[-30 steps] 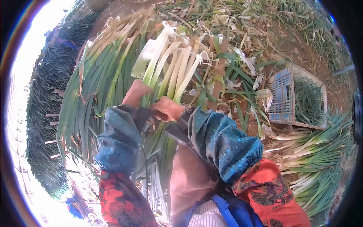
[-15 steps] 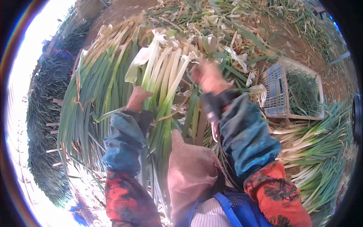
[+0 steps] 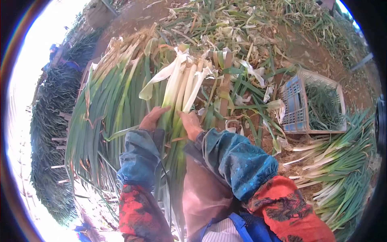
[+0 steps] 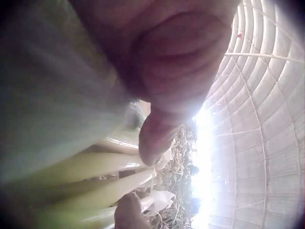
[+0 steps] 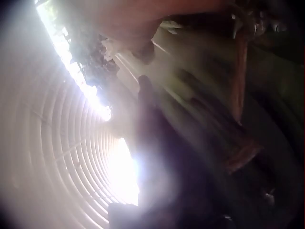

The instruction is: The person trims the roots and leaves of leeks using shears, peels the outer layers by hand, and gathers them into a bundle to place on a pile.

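Observation:
A bundle of green onions (image 3: pixel 183 86) lies with its white ends pointing away and its green leaves toward the body. My left hand (image 3: pixel 154 118) grips its left side, where white turns green. Opposite it, my right hand (image 3: pixel 191 124) holds the right side, thumb on top. The left wrist view has the left thumb (image 4: pixel 159 133) over the pale stalks (image 4: pixel 109 183). A narrow brown strip (image 3: pixel 177 139) crosses the leaves just below the hands. Fingers beneath the bundle are hidden. A loose white skin (image 3: pixel 161 76) hangs off the bundle's left side.
A large pile of green onions (image 3: pixel 109 92) lies to the left, roots away. Peeled leaves and skins (image 3: pixel 238 36) litter the ground ahead. To the right stand a plastic crate (image 3: pixel 296 107) with greens inside and, nearer, more laid-out green onions (image 3: pixel 330 165).
Half a second ago the right hand was off the bundle, near its root end to the right; it has come back to the bundle's side. The left hand has stayed on the green onions.

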`<state>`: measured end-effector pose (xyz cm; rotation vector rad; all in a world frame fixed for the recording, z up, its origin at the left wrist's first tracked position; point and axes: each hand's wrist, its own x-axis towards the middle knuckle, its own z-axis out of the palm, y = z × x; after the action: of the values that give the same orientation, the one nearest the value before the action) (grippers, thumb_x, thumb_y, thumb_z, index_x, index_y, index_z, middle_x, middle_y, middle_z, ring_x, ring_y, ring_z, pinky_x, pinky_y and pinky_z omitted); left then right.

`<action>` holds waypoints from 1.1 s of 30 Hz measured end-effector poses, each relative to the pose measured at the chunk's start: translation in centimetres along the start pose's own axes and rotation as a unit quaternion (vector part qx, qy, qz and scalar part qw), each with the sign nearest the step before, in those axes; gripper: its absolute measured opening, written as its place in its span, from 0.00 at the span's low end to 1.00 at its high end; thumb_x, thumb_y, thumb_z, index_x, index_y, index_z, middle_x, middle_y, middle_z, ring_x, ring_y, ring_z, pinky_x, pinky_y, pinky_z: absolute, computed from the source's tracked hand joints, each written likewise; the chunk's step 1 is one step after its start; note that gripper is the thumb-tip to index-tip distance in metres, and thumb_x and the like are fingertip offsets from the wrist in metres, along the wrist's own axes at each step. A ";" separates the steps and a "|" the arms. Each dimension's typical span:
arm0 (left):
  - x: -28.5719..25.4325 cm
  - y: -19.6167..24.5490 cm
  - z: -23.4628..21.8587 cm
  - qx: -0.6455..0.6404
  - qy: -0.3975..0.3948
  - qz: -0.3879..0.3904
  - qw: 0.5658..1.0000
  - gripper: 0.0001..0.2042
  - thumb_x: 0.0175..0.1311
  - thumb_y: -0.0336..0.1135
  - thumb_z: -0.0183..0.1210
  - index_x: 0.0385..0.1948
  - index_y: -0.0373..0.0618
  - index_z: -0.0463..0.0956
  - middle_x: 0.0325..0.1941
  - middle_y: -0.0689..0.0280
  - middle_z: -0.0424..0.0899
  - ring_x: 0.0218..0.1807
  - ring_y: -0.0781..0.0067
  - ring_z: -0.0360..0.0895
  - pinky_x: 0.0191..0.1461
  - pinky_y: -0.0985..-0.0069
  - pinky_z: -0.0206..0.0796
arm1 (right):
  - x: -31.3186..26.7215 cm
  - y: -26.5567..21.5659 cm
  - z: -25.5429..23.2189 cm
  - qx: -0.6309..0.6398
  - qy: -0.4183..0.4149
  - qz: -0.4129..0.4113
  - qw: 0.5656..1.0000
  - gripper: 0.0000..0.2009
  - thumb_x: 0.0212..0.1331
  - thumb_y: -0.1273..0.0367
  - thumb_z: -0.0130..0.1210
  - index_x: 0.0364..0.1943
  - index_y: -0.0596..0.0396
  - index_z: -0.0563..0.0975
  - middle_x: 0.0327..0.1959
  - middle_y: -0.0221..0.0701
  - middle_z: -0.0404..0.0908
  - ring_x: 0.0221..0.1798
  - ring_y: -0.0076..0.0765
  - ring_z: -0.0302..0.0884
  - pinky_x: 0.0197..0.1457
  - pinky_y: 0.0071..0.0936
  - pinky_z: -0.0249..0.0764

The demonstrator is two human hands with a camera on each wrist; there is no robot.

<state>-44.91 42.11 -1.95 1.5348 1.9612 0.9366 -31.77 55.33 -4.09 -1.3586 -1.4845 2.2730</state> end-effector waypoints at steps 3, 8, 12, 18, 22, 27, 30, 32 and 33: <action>-0.2 -2.4 0.4 0.003 -0.019 0.015 1.000 0.25 0.52 0.21 0.55 0.56 0.47 0.68 0.52 0.57 0.71 0.53 0.64 0.70 0.57 0.70 0.60 | 0.8 -0.2 -0.3 0.141 -0.065 0.090 0.984 0.20 0.50 0.60 0.59 0.43 0.61 0.76 0.37 0.37 0.79 0.36 0.36 0.77 0.40 0.33 0.71; 0.3 4.7 -0.6 -0.282 0.045 -0.258 0.923 0.21 0.56 0.31 0.57 0.53 0.42 0.69 0.48 0.61 0.74 0.48 0.70 0.73 0.51 0.74 0.64 | -1.3 -0.4 -1.1 0.176 -0.204 0.033 0.962 0.20 0.51 0.60 0.59 0.45 0.58 0.75 0.41 0.34 0.78 0.39 0.35 0.76 0.44 0.31 0.72; -1.2 8.8 -2.3 -0.406 0.024 -0.312 0.859 0.19 0.58 0.36 0.57 0.51 0.38 0.69 0.46 0.64 0.76 0.45 0.75 0.74 0.46 0.77 0.67 | -3.2 0.5 0.8 0.295 -0.288 0.077 0.908 0.20 0.54 0.59 0.57 0.47 0.56 0.73 0.41 0.34 0.78 0.41 0.33 0.76 0.45 0.31 0.72; -6.0 14.8 -4.7 -0.234 0.120 -0.297 0.918 0.21 0.56 0.33 0.59 0.51 0.38 0.68 0.47 0.63 0.76 0.45 0.76 0.73 0.47 0.77 0.66 | -11.5 -0.8 1.5 0.359 -0.353 0.030 0.863 0.20 0.57 0.57 0.53 0.49 0.55 0.72 0.41 0.34 0.77 0.41 0.33 0.75 0.46 0.32 0.71; -8.0 26.0 -5.8 -0.232 -0.025 -0.269 0.934 0.24 0.52 0.32 0.60 0.53 0.37 0.67 0.46 0.64 0.76 0.44 0.76 0.73 0.47 0.79 0.66 | -20.0 -1.1 -2.2 0.345 -0.365 0.023 0.864 0.21 0.60 0.56 0.49 0.50 0.57 0.70 0.44 0.34 0.75 0.45 0.35 0.74 0.49 0.31 0.70; -11.0 28.3 2.1 -0.322 -0.010 -0.286 0.903 0.25 0.50 0.31 0.58 0.53 0.35 0.66 0.40 0.63 0.77 0.39 0.77 0.72 0.42 0.80 0.64 | -27.3 -1.5 -9.2 0.294 -0.324 0.112 0.892 0.21 0.64 0.59 0.44 0.55 0.58 0.66 0.50 0.34 0.73 0.51 0.31 0.71 0.54 0.29 0.68; -11.2 27.6 6.4 -0.374 0.059 -0.270 0.885 0.23 0.50 0.31 0.57 0.50 0.36 0.68 0.37 0.64 0.77 0.36 0.77 0.72 0.39 0.80 0.65 | -26.5 1.6 -12.3 0.328 -0.310 0.084 0.888 0.23 0.66 0.57 0.40 0.56 0.60 0.66 0.51 0.38 0.73 0.51 0.35 0.72 0.58 0.33 0.66; -10.6 28.5 6.4 -0.372 0.047 -0.291 0.880 0.21 0.49 0.30 0.56 0.49 0.35 0.68 0.37 0.64 0.77 0.36 0.77 0.73 0.39 0.80 0.66 | -26.2 1.6 -15.4 0.115 -0.255 -0.018 0.960 0.23 0.64 0.56 0.42 0.54 0.61 0.67 0.49 0.37 0.74 0.50 0.33 0.73 0.56 0.32 0.68; -10.1 28.8 6.2 -0.380 0.043 -0.285 0.879 0.23 0.49 0.29 0.56 0.50 0.35 0.68 0.38 0.63 0.77 0.37 0.76 0.73 0.41 0.80 0.66 | -24.8 2.2 -17.0 0.064 -0.215 -0.023 0.974 0.23 0.64 0.56 0.43 0.53 0.62 0.68 0.48 0.37 0.74 0.49 0.33 0.73 0.54 0.32 0.69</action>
<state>-19.34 37.73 15.36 0.4469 1.6266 1.2841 -4.02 53.02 7.35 -0.8222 -1.4183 2.6974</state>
